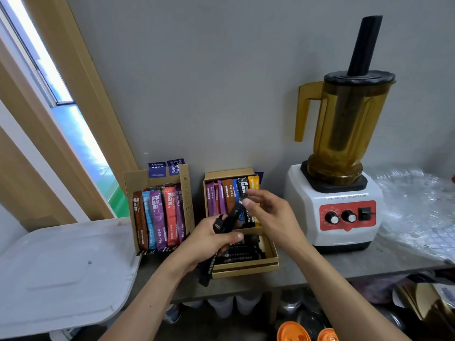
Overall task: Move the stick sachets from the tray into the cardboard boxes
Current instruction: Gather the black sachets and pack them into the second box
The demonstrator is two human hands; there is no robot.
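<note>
Two cardboard boxes stand against the wall: the left box (186,193) holds several coloured stick sachets (157,215) upright, and the right box (230,174) holds more sachets (224,195). My left hand (209,242) grips a bunch of black stick sachets (205,271) above a low cardboard tray (246,268) that holds more black sachets. My right hand (268,212) hovers in front of the right box, fingers straight and relaxed, fingertips close to a black sachet (242,190) there.
A blender (337,193) with an amber jug stands at the right on the counter, with crumpled clear plastic (418,205) beyond it. A white plastic lid (64,271) lies at the left. Orange items (293,332) and containers sit below the counter.
</note>
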